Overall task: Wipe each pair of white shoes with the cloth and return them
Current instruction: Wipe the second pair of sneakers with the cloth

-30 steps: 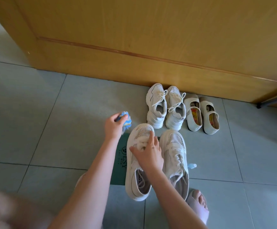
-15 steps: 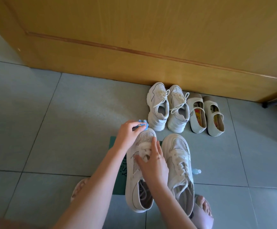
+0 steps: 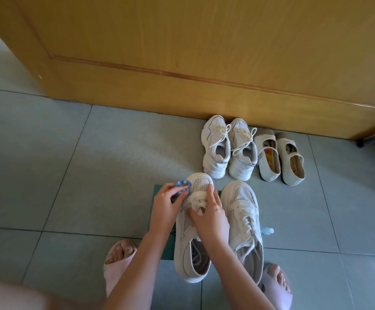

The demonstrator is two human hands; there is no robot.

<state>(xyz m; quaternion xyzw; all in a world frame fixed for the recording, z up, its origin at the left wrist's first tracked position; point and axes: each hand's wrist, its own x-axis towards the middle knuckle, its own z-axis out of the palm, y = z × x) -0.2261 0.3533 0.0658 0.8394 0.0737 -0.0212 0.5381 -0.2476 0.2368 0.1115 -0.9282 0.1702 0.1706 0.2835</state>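
Two hands share one job: left hand pinches the blue cloth against the toe's side, while right hand, fingers spread over the laces, pins the mesh sneaker steady for wiping; a laced pair stands beyond.

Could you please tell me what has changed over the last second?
The left hand brought the cloth it grips rightward, from beside the near-left shoe to against its toe. The right hand stayed on top of that shoe; its partner and the two pairs by the door did not move.
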